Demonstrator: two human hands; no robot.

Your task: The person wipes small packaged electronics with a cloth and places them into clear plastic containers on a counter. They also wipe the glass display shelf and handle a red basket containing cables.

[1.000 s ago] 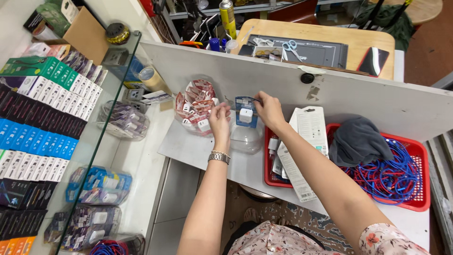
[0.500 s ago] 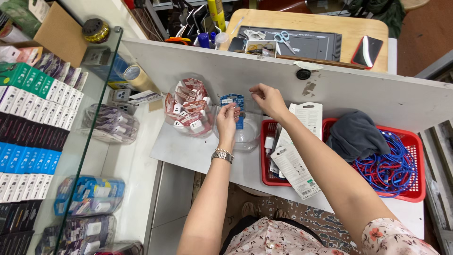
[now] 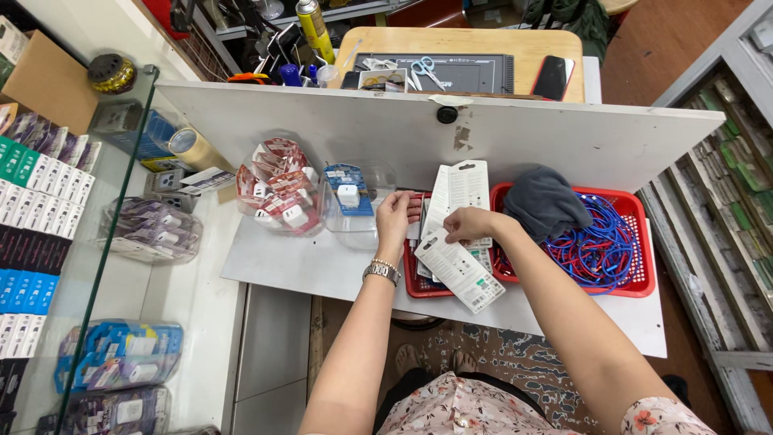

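My left hand (image 3: 394, 216), with a metal watch on the wrist, has its fingers curled at the left end of a small red basket (image 3: 412, 282), touching the upright packets in it. Whether it grips one is hidden. My right hand (image 3: 471, 224) pinches the top of a long white packet (image 3: 463, 274) that leans out over the basket's front. Another white hang-packet (image 3: 459, 187) stands behind it. Left of my hands is a clear tub (image 3: 358, 225) with a blue-carded white charger (image 3: 348, 193) inside.
A clear bag of red-carded packets (image 3: 278, 189) sits left of the tub. A larger red basket (image 3: 636, 286) on the right holds blue cables (image 3: 600, 242) and a grey cloth (image 3: 543, 201). A white partition board (image 3: 386, 121) runs behind. A glass display case (image 3: 48, 242) is on the left.
Both hands left the clear tub, with the blue-carded charger staying inside it, and moved right to the small red basket. My right hand took hold of a white packet.
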